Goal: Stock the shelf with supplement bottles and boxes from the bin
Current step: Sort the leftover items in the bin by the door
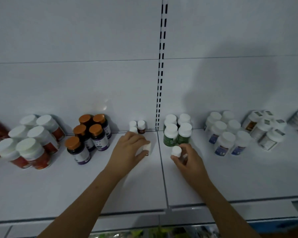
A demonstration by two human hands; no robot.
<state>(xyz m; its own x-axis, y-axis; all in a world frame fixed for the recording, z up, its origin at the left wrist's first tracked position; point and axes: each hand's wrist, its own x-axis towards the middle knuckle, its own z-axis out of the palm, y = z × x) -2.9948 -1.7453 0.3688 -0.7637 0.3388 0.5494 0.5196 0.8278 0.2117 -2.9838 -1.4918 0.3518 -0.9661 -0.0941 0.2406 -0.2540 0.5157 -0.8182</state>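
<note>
The left hand (130, 148) hides most of a small white-capped bottle (145, 148) its fingers grip; the right hand (187, 160) pinches another small white-capped bottle (176, 151), upright, on the white shelf (76, 186).

Two bare forearms, no sleeves in view. Left hand (130, 148) & right hand (187, 160): no rings, watch, gloves. Nails short, unpainted.

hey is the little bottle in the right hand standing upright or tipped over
Upright. The small bottle in the right hand shows its white cap on top, with the fingers pinching the body below, just above the shelf.
</note>
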